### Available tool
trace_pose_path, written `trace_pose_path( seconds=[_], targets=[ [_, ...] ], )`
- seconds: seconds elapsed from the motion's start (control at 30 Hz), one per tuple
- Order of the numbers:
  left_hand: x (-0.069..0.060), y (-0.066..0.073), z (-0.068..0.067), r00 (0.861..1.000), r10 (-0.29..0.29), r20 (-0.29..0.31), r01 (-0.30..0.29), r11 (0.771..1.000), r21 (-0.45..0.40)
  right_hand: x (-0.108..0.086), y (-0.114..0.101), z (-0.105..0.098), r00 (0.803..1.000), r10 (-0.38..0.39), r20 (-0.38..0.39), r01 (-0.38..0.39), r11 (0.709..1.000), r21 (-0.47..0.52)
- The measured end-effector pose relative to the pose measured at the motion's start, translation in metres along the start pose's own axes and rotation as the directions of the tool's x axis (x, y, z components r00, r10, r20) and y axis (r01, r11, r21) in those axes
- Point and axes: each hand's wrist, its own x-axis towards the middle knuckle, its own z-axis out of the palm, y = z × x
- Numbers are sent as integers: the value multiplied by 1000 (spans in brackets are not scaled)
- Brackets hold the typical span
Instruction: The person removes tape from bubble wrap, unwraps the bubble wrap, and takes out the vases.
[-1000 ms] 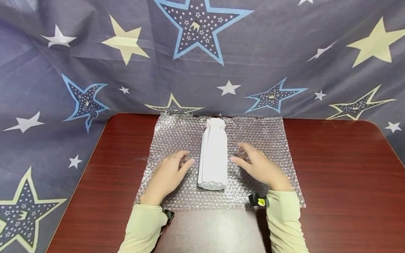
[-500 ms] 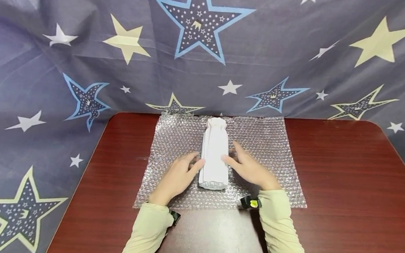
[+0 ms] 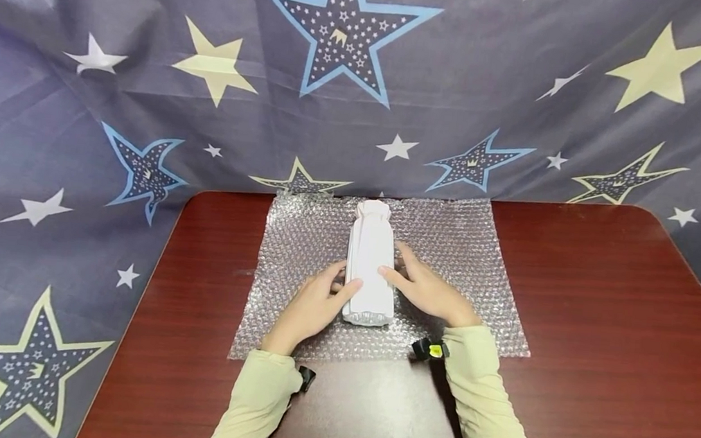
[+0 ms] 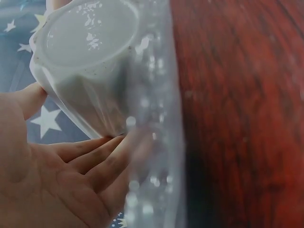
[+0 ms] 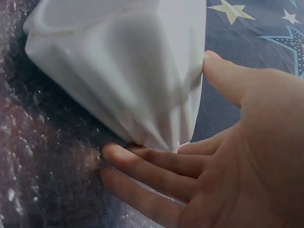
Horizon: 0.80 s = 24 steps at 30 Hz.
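A white ceramic vase point(image 3: 374, 252) with fluted sides lies lengthwise on a sheet of bubble wrap point(image 3: 461, 242), its neck toward the backdrop and its flat base toward me. My left hand point(image 3: 313, 305) holds its left side near the base, thumb on the upper edge and fingers low along the side. From the right, my right hand point(image 3: 434, 292) holds the vase a little further up, its thumb on top. In the left wrist view the vase's glazed base point(image 4: 90, 35) shows above the fingers. The right wrist view shows fingers reaching under the pleated side point(image 5: 128, 71).
The bubble wrap lies on a dark red wooden table point(image 3: 598, 324), its far edge close to a grey-blue star-patterned cloth point(image 3: 464, 62) hanging behind. Bare tabletop shows on both sides of the sheet and in front.
Both hands have moved inward from beside the vase, and their thumbs and fingers now touch it. The vase and bubble wrap lie in the same place.
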Motion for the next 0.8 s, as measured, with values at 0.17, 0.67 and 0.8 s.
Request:
trace_pose_path(
  seconds=[0.17, 0.67, 0.8],
  targets=[
    [1, 0, 0, 1000, -1, 9, 1, 1000, -3, 0, -1, -1, 1000, -11, 1, 11, 1000, -2],
    [-1, 5, 1, 1000, -3, 5, 3, 999, -34, -1, -3, -1, 1000, 7, 9, -7, 1000, 1],
    [-2, 7, 0, 1000, -14, 4, 14, 999, -36, -1, -3, -1, 1000, 15, 14, -16, 1000, 6]
  ],
)
